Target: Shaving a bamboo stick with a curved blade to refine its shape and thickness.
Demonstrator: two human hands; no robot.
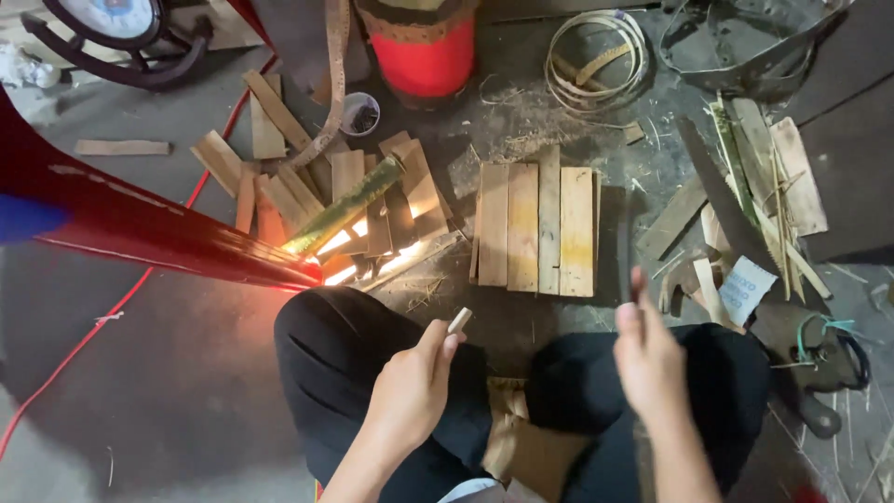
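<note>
Concrete floor (168, 373) is seen from above, littered with bamboo offcuts and shavings, with a long red panel (158, 233) slanting in from the left edge. Four flat bamboo slats (535, 228) are laid side by side just beyond the knees of the seated person, whose legs are clad in black trousers (335, 354). A looser heap of slats (307, 191) is spread to the left of them, crossed by a green bamboo length (345, 205). A coil of thin strip (596, 56) is lying farther back, near a red drum (424, 56). The left hand (410, 391) is curled shut, a short pale bamboo peg (460, 320) being pinched between thumb and fingers above the left knee. The right hand (647, 359) is raised edge-on with fingers extended (blurred, nothing visibly gripped)
</note>
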